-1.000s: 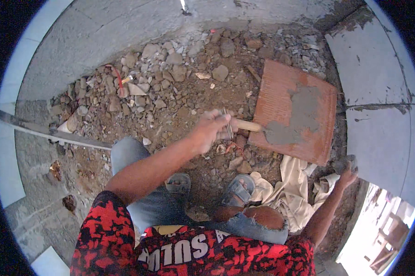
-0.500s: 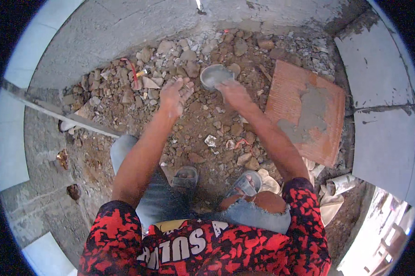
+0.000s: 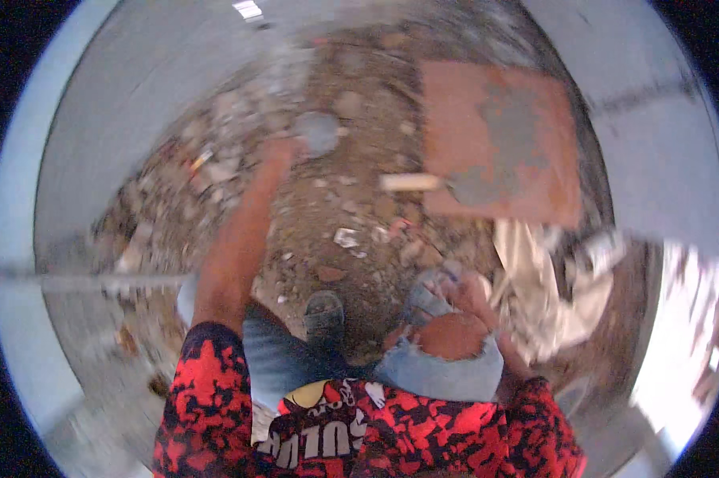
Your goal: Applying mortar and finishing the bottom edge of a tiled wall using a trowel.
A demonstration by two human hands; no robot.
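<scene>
A round grey bowl (image 3: pixel 318 133) is over the rubble at the far middle. My left hand (image 3: pixel 286 149) is closed at its near left rim, its fingers smeared by motion. My right hand (image 3: pixel 472 293) is low beside my right knee and sandal, blurred, and I cannot make out whether it holds anything. Ahead of it lies a tool with a pale handle (image 3: pixel 409 182), its other end against grey mortar (image 3: pixel 495 179) on a reddish-brown ribbed tile (image 3: pixel 558 171).
Broken stones (image 3: pixel 232 119) and soil spread before a grey wall (image 3: pixel 160 72). Crumpled beige sacking (image 3: pixel 534 295) lies right of my knee. A pale bar (image 3: pixel 104 280) crosses at left. Pale panels (image 3: pixel 638 127) stand at right.
My right hand has left the bowl and drawn back toward my right knee. My left hand has come to the bowl. The pale-handled tool shows now, and the view has turned.
</scene>
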